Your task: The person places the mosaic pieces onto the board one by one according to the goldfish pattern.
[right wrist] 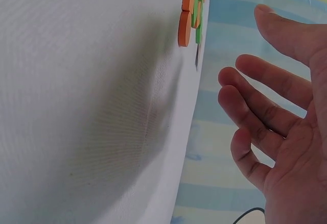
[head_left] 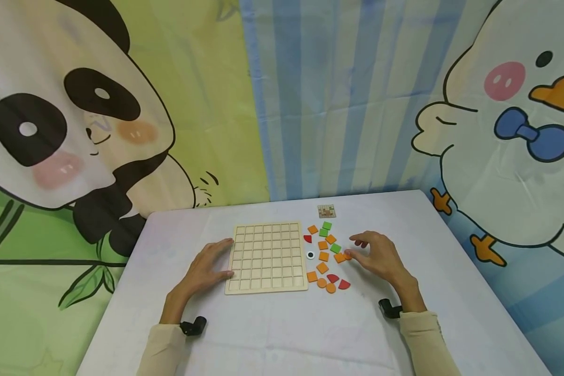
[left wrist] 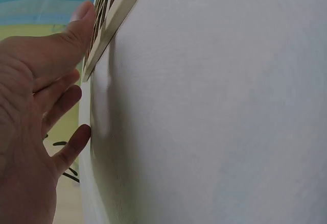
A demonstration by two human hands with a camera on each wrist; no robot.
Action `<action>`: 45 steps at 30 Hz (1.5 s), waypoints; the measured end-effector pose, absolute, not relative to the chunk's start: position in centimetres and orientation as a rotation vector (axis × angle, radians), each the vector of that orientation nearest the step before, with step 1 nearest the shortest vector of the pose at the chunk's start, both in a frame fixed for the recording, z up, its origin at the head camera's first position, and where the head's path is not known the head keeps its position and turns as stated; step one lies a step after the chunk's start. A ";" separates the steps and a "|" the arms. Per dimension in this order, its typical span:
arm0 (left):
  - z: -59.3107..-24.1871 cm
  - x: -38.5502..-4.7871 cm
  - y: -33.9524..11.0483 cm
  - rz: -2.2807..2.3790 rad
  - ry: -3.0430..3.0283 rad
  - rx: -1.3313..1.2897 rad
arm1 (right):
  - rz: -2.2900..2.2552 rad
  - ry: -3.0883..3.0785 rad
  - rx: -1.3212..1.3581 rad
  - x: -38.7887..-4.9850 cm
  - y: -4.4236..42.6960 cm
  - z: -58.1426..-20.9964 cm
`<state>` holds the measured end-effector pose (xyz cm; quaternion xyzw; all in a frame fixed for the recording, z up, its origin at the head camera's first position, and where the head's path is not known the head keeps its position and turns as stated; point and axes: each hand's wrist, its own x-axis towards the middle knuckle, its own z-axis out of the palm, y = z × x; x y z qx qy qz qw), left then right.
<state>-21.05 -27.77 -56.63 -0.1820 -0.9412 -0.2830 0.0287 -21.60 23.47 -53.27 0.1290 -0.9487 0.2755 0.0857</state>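
A pale wooden grid board lies flat on the white table. My left hand rests against its left edge, thumb and fingers spread; in the left wrist view the thumb touches the board's edge. To the right of the board, small flat pieces are scattered: orange squares, green squares, orange rounds, red quarter-circles and a white disc with a black centre. Over their right side hovers my right hand, fingers loosely bent, holding nothing in the right wrist view.
A small patterned card lies on the table behind the pieces. Behind the table's far edge hangs a curtain with cartoon animals. Each wrist wears a black camera.
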 end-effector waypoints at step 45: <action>-55.1 -20.1 -28.5 -0.964 -2.944 -0.780 | 1.093 -2.871 0.675 -20.7 21.3 -53.6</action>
